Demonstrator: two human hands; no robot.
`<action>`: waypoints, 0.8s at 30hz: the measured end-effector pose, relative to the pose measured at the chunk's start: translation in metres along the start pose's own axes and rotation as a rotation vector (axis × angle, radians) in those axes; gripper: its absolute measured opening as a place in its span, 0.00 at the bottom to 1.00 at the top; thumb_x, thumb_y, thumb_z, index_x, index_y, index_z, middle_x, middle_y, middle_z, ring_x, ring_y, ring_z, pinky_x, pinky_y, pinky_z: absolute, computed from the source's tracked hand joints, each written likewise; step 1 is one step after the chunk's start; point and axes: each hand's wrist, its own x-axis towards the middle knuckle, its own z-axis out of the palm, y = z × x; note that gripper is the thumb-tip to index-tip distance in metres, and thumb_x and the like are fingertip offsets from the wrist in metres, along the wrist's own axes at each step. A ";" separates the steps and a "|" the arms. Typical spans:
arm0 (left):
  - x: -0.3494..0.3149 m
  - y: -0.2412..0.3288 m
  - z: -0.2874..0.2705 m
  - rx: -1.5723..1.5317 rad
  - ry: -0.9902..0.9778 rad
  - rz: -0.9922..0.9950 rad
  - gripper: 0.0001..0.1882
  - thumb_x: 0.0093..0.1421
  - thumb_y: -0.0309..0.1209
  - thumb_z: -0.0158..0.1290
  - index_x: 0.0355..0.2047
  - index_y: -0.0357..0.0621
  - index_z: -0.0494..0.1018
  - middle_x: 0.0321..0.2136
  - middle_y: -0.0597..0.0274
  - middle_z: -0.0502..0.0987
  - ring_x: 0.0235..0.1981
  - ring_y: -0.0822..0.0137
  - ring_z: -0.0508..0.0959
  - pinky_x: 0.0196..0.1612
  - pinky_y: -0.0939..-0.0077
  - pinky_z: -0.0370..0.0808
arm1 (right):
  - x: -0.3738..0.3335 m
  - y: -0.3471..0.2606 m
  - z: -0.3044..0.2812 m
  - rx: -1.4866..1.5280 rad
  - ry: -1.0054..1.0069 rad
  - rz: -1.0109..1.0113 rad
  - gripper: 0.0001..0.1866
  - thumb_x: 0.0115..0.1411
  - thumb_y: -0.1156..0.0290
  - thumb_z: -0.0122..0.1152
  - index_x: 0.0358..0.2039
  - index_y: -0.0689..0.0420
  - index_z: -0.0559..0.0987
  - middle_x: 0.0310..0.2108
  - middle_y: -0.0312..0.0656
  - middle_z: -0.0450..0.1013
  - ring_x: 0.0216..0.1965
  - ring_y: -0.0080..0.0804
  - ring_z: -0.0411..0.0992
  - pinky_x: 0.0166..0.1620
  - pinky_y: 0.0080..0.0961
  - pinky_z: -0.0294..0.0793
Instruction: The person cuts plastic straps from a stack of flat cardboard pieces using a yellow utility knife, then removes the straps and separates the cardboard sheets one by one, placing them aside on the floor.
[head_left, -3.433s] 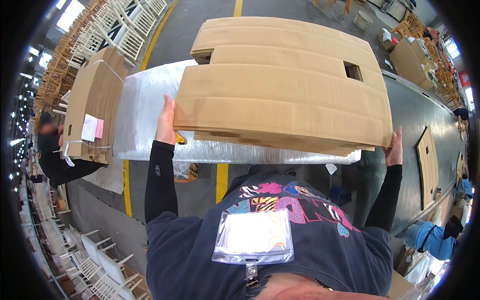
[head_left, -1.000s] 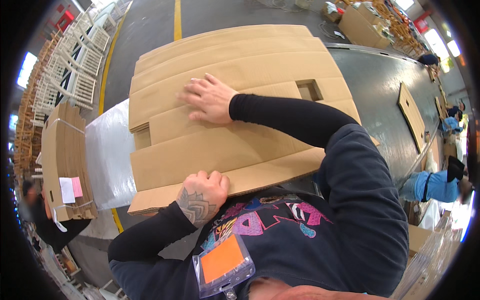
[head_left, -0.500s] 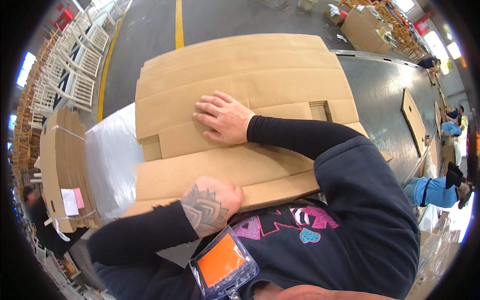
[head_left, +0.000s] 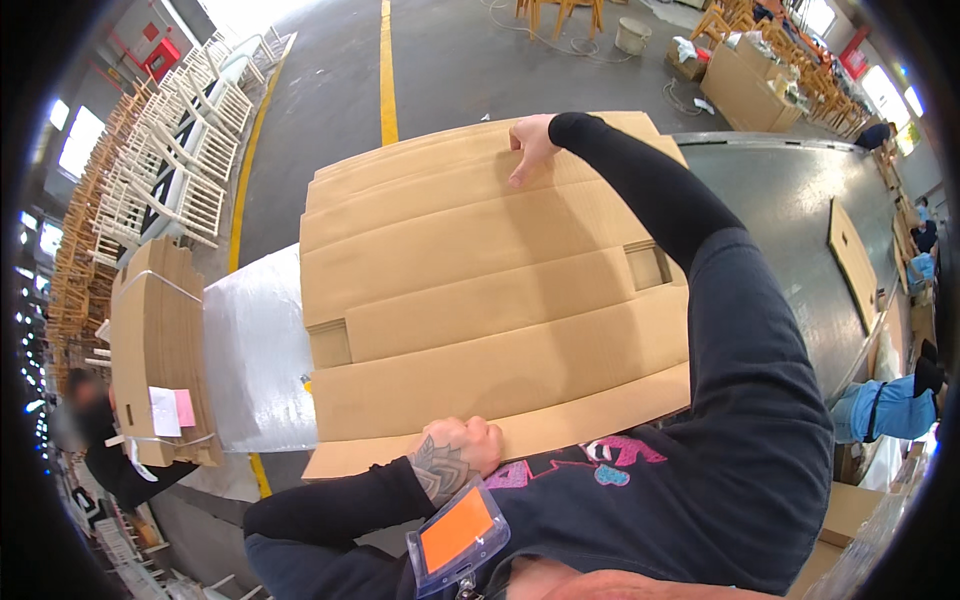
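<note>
A large flattened cardboard box [head_left: 440,285] lies in front of me, creased across its width, with cut slots at its left and right sides. Its near edge reaches my body. My left hand [head_left: 465,446], tattooed at the wrist, is closed over that near edge, and its fingertips are hidden beneath. Stretched out to the far edge, my right hand [head_left: 533,148] has its thumb on top of the cardboard and its other fingers over the edge, partly hidden. Several stepped layers show along the far left corner.
A silvery wrapped surface [head_left: 258,345] lies to the left, beside a strapped stack of flat cardboard [head_left: 160,350]. White chairs [head_left: 180,180] line the far left. A grey metal table [head_left: 775,225] with a cardboard panel [head_left: 850,262] extends right, where a person in blue [head_left: 880,408] stands.
My right hand has moved from the middle of the cardboard out to its far edge. My left hand stays at the near edge. The whole view has shifted slightly.
</note>
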 end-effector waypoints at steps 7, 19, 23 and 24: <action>0.031 -0.031 -0.062 -0.307 -0.430 0.085 0.25 0.52 0.40 0.61 0.47 0.40 0.71 0.40 0.49 0.77 0.42 0.50 0.80 0.44 0.58 0.78 | -0.003 0.024 -0.023 0.207 -0.194 -0.157 0.41 0.39 0.47 0.83 0.48 0.61 0.80 0.42 0.44 0.81 0.45 0.36 0.79 0.47 0.31 0.79; 0.197 -0.318 -0.110 -0.465 -0.256 -0.469 0.44 0.35 0.50 0.75 0.50 0.37 0.74 0.45 0.51 0.80 0.50 0.56 0.79 0.54 0.65 0.73 | -0.003 0.049 -0.024 0.191 -0.028 -0.226 0.40 0.36 0.51 0.84 0.46 0.62 0.81 0.42 0.46 0.81 0.46 0.40 0.79 0.49 0.34 0.78; 0.202 -0.316 -0.097 -0.399 -0.129 -0.483 0.33 0.37 0.44 0.75 0.41 0.36 0.79 0.35 0.54 0.84 0.40 0.61 0.82 0.47 0.67 0.77 | -0.005 0.056 -0.017 0.177 -0.089 -0.245 0.42 0.33 0.49 0.84 0.46 0.60 0.80 0.42 0.46 0.81 0.46 0.41 0.79 0.50 0.34 0.77; 0.202 -0.310 -0.098 -0.352 -0.093 -0.488 0.35 0.36 0.42 0.75 0.43 0.36 0.78 0.36 0.53 0.83 0.41 0.58 0.82 0.47 0.66 0.77 | -0.010 0.057 -0.018 0.197 -0.092 -0.227 0.43 0.32 0.48 0.84 0.46 0.60 0.80 0.42 0.46 0.81 0.47 0.42 0.78 0.50 0.34 0.77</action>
